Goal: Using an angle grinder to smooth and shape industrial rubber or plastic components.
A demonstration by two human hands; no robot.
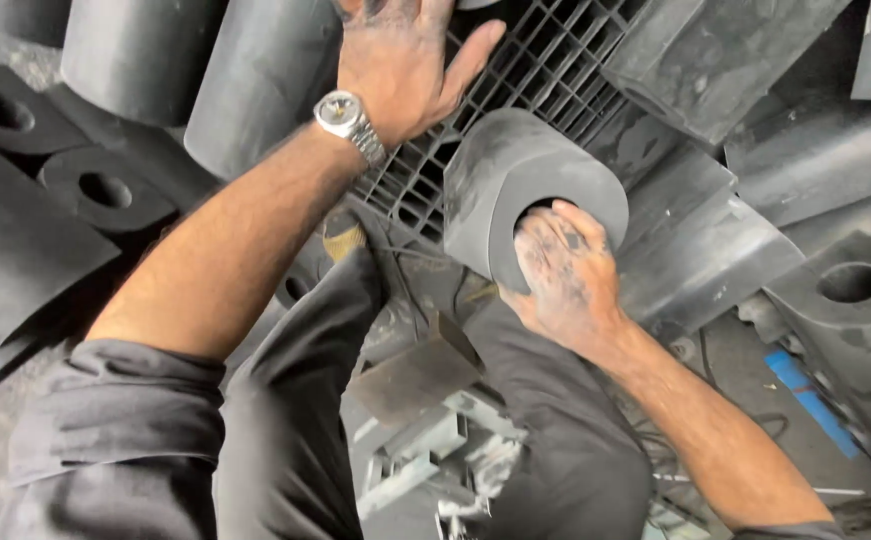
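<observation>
Right hand (568, 272) plunged fingers-first into the bore of a thick black rubber block (526, 190), knuckles and back of the hand showing, fingertips hidden inside the hole; fingers bunched together and hooked on the inner wall of that bore, so clamped on the block from within. Block rounded on top, flat on its near face, tilted toward the camera, resting on the black plastic grid pallet (546, 60) just above the knees. Left hand (401, 60) stretched out well above it, palm down, fingers spread apart and flat, holding nothing; fingertips cut off by the top edge, so contact with the surface beneath not clear. Steel wristwatch (348, 120) on the left wrist. Both hands smeared with dark grime. Grey sleeves rolled up over both forearms, grey trousers (556, 440) filling the lower middle.

Around the pallet, more black rubber pieces of the same kind: long rounded ones (256, 80) leaning at upper left, flat pieces with round holes (104, 190) at far left, heavy angular ones (696, 250) just right of the held block, another holed piece (851, 285) at far right. Rusty metal plate (416, 375) lying between the knees, pale metal scraps (426, 450) below it. Blue strip (811, 400) on the floor at lower right.
</observation>
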